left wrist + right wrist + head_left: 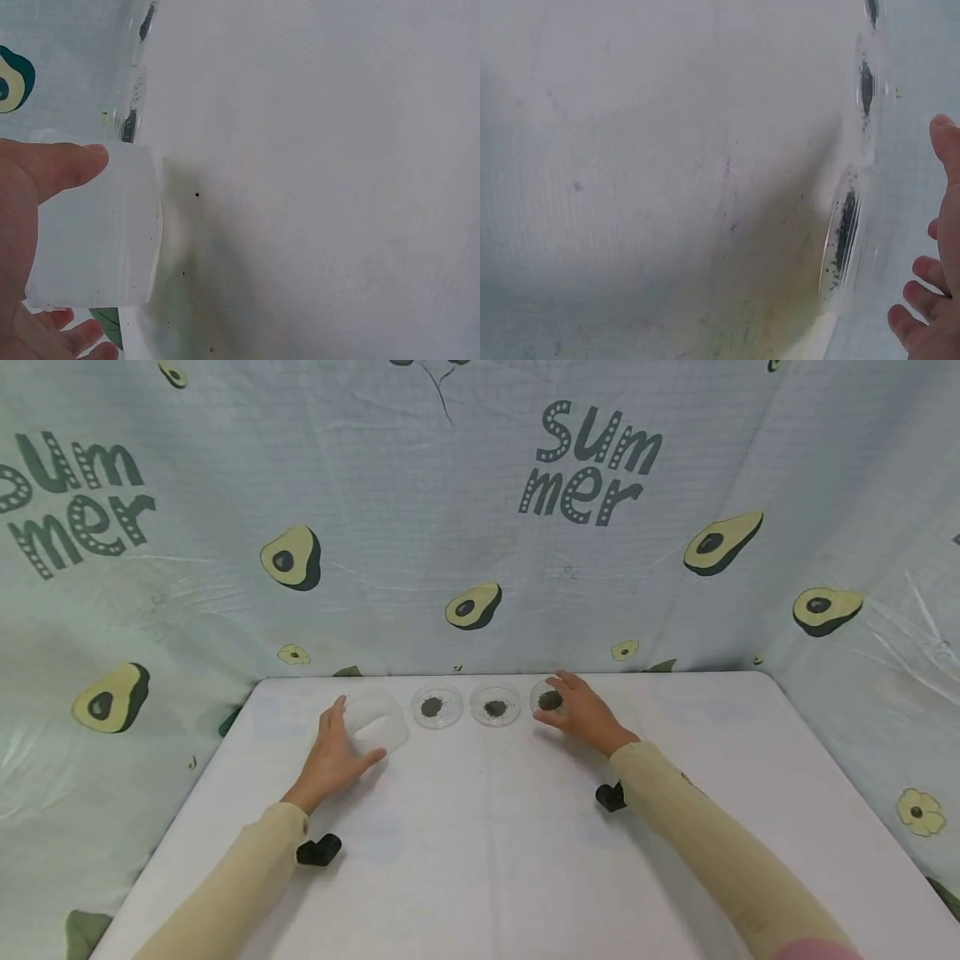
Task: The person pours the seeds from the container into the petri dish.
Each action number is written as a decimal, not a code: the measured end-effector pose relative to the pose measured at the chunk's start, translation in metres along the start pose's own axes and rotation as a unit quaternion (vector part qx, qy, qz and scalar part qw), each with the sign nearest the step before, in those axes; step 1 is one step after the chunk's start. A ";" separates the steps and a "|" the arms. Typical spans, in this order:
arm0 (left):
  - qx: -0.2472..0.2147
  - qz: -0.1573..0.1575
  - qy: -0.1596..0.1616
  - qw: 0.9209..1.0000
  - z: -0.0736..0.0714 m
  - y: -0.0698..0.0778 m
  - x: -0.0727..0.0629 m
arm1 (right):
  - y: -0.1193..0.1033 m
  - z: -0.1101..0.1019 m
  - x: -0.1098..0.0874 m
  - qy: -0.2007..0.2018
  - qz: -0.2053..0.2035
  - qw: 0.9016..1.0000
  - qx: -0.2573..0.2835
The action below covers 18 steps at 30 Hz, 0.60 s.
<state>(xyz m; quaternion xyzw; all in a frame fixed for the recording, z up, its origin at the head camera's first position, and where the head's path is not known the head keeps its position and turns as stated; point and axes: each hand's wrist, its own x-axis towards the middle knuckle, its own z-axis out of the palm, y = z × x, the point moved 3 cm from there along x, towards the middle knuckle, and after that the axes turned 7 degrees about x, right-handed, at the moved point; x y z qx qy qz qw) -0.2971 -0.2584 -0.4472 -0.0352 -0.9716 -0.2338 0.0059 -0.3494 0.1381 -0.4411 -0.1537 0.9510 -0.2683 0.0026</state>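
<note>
My left hand [335, 760] spans a translucent plastic container [381, 720] at the far left of the table, thumb on one side and fingers on the other. In the left wrist view the thumb [75, 163] lies against one end of the container [101, 232], with fingertips at the opposite end. Over the rightmost clear petri dish [550, 697] my right hand [581, 714] hovers with spread fingers. The right wrist view shows a gap between that hand [934, 247] and the dish [844, 236], which holds dark, crumbly material.
Two more petri dishes, a left one [437, 707] and a middle one [495, 705], stand in a row, each with a dark heap. They sit near the back edge of the white table [480, 860]. A patterned cloth [390, 527] hangs behind it.
</note>
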 end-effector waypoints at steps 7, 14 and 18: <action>0.026 0.034 0.025 0.999 -0.009 0.007 0.000 | -0.011 0.001 -0.003 0.007 -0.022 1.000 -0.011; 0.050 0.073 0.046 0.995 -0.017 0.020 0.002 | -0.024 -0.003 -0.013 0.023 -0.043 0.998 -0.047; 0.063 0.095 0.053 0.992 -0.018 0.028 0.003 | -0.030 -0.004 -0.019 0.026 -0.048 0.996 -0.065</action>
